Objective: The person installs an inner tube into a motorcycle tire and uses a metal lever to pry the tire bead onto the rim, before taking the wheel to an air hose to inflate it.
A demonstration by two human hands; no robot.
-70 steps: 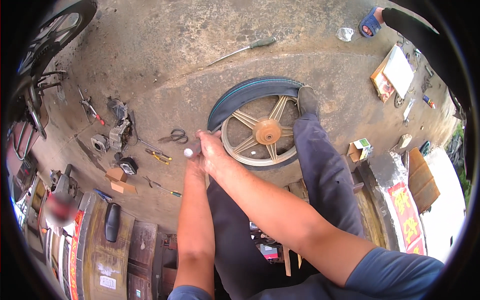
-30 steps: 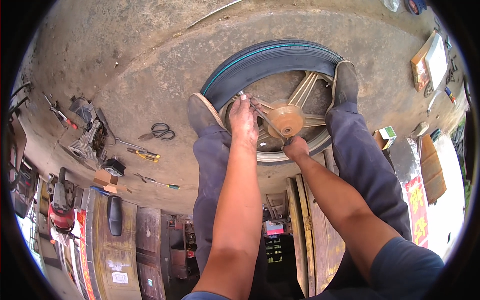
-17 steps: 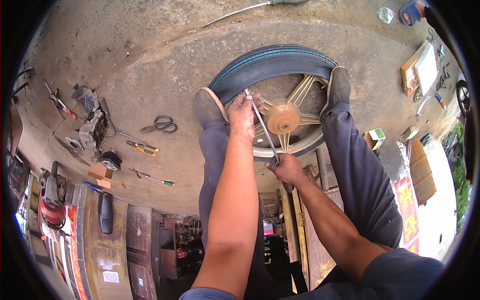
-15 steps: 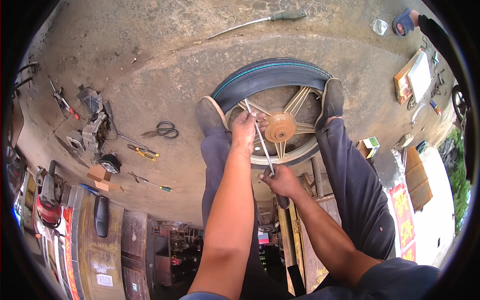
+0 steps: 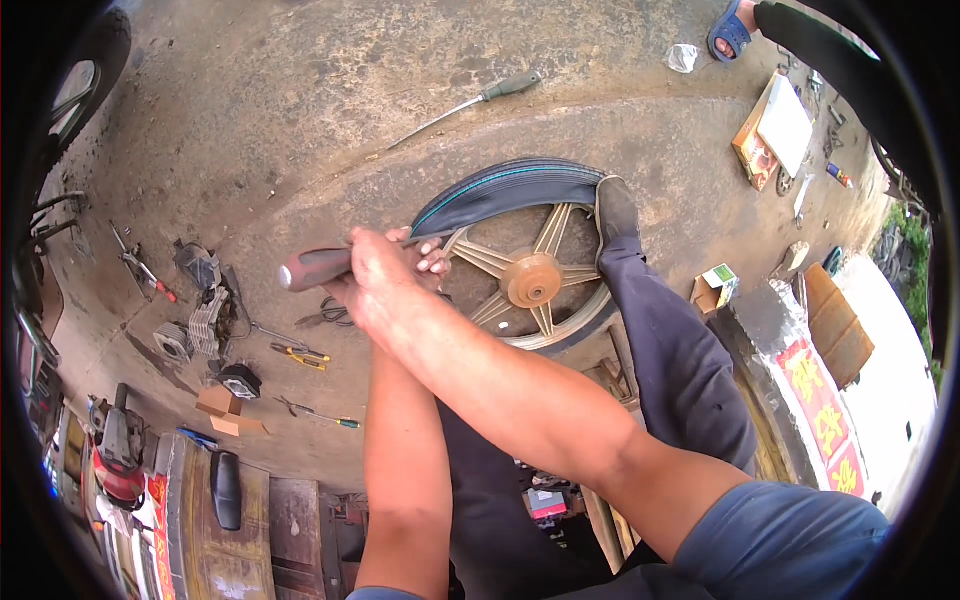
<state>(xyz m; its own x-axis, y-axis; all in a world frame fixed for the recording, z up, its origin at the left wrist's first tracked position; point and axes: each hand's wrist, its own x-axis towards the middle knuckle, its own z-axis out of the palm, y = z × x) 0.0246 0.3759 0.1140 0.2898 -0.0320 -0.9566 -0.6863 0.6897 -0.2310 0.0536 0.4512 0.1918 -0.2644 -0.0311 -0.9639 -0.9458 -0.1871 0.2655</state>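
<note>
A tyre lever with a dark red and grey handle (image 5: 318, 269) lies nearly level over the left side of a spoked motorcycle wheel (image 5: 490, 262). My right hand (image 5: 378, 262) is closed round it near the handle, and my right forearm crosses over the left. Partly hidden beneath, my left hand (image 5: 430, 262) shows curled fingers about the shaft, near the rim. The black tyre (image 5: 520, 183), with a green line, sits round the wheel's far side, its sidewall bulging over the rim. My right shoe (image 5: 618, 212) rests against the tyre's right side; the left shoe is hidden.
A green-handled lever (image 5: 510, 86) lies beyond the wheel. At left are pliers (image 5: 300, 356), an engine cylinder (image 5: 208, 322), a screwdriver (image 5: 345, 422) and an opened carton (image 5: 228, 408). A flat box (image 5: 785, 125) and a small box (image 5: 714, 288) lie at right. Someone's sandalled foot (image 5: 730, 38) stands far right.
The lever has swung from upright across the wheel to nearly level, its handle now at left. My right hand has moved left over the left forearm. The view has shifted too.
</note>
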